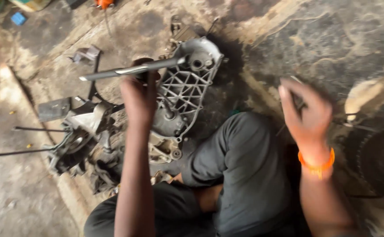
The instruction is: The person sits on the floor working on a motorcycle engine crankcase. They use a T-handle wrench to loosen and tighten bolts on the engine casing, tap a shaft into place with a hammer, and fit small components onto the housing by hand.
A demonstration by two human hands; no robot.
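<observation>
grey cast metal is what you're dealing with here: the engine cover (185,85), ribbed like a lattice on its inside face, lies flat on the stained concrete floor (16,193) at about 12 o'clock from your knees. your left hand (140,94) is clenched round a long metal bar (132,69), probably a wrench handle or extension, and the far end of that bar sits right at the round boss at the top of the cover, near 1 o'clock on the casting. so my read is you're mid-way through working a fastener up there, loosening or tightening, can't tell which from a blurry shot.

your right hand (308,112), the one with the orange band (317,166) on the wrist, is off at 3 o'clock, well apart from the cover, fingers curled. there might be something thin and dark in it, but the blur eats it, so i can't tell if it's gripping anything.

at 9 o'clock there's a heap of greasy engine parts (82,136) with two thin rods (25,140) poking out further left.

next move, as i'd judge it: keep the bar square on that boss, and get the right hand back over to pin the cover down, because a loose casting on bare floor will likely spin with the bar.
</observation>
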